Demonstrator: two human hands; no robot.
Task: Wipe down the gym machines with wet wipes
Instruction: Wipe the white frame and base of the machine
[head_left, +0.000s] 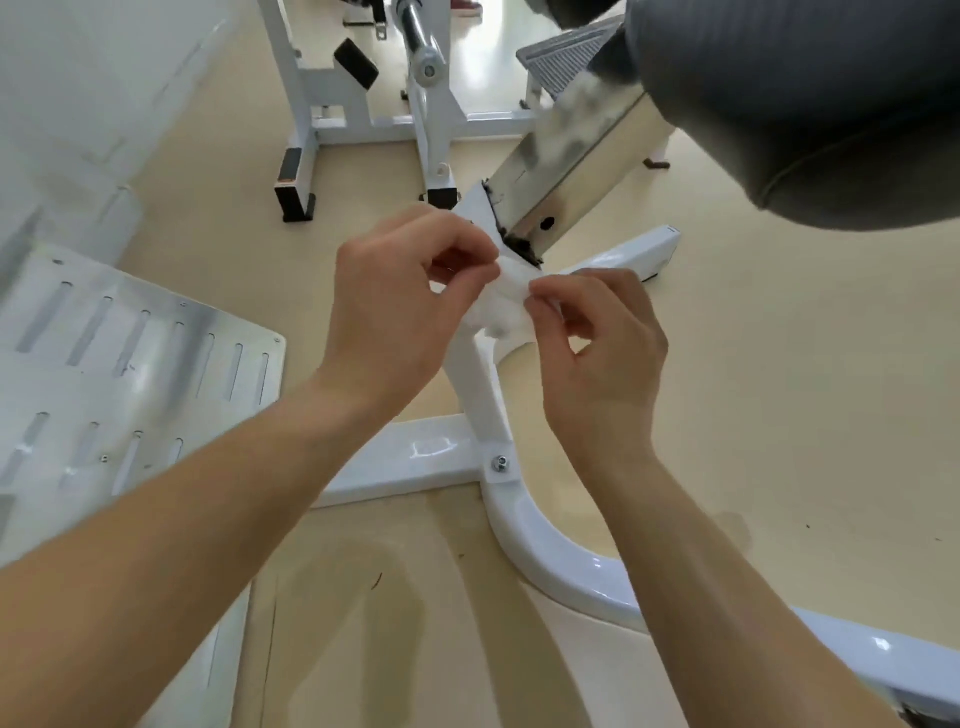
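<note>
1. Hands meet over a white gym machine frame (480, 384): the left hand (400, 306) comes in from 8 o'clock and the right hand (602, 353) from 5 o'clock, both bare to the forearm.
2. Between them, just above picture centre, is a crumpled white wet wipe (501, 306), held in the air above the frame's upright tube.
3. The left hand is curled nearly closed, thumb and fingertips pinching the wipe's left edge.
4. The right hand is likewise pinched, thumb and forefinger gripping the wipe's right edge, the other fingers loosely bent.
5. At 1 o'clock from the wipe, a bare metal post (566, 161) slants up out of the white frame; dark grime rings the joint where it enters.
6. A grey padded seat (810, 98) fills the 1 to 2 o'clock corner, on top of that post.
7. Below the hands, the frame tube runs down to a bolted joint (500, 462), then curves off toward 4 o'clock along the floor (779, 415).
8. A white slotted plate (130, 364) lies at 9 o'clock.
9. A second white machine (363, 109) with a chrome bar stands at 12 o'clock, well apart from the hands.
10. Damp-looking patches mark the beige floor at 6 o'clock.
</note>
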